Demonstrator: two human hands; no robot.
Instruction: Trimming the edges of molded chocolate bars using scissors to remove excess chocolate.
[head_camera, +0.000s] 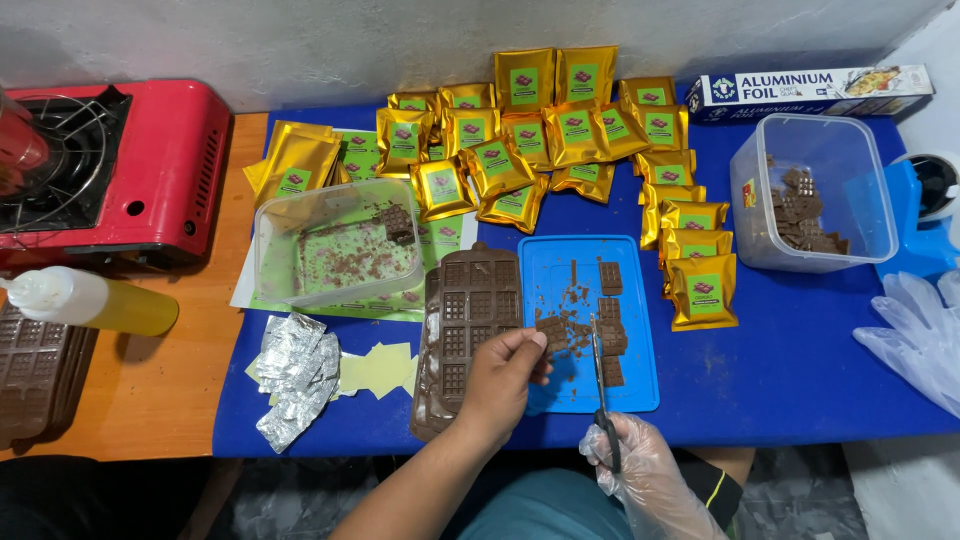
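Observation:
My bare left hand (505, 375) pinches a small brown chocolate piece (552, 329) over the blue cutting board (560, 262). My right hand (640, 465), in a clear plastic glove, grips black-handled scissors (600, 385) whose blades point up toward the chocolate piece. Chocolate bits and small bars (610, 278) lie scattered on the board. A brown chocolate mould (462, 325) rests just left of the board, partly under my left hand.
Several gold pouches (530, 140) are piled at the back. A clear tub (335, 250) with crumbs stands left, another clear tub (815, 190) with chocolate pieces right. Foil scraps (295, 375), a foil box (810, 88), a red stove (120, 165), a yellow squeeze bottle (95, 302) and a loose glove (915, 335) surround.

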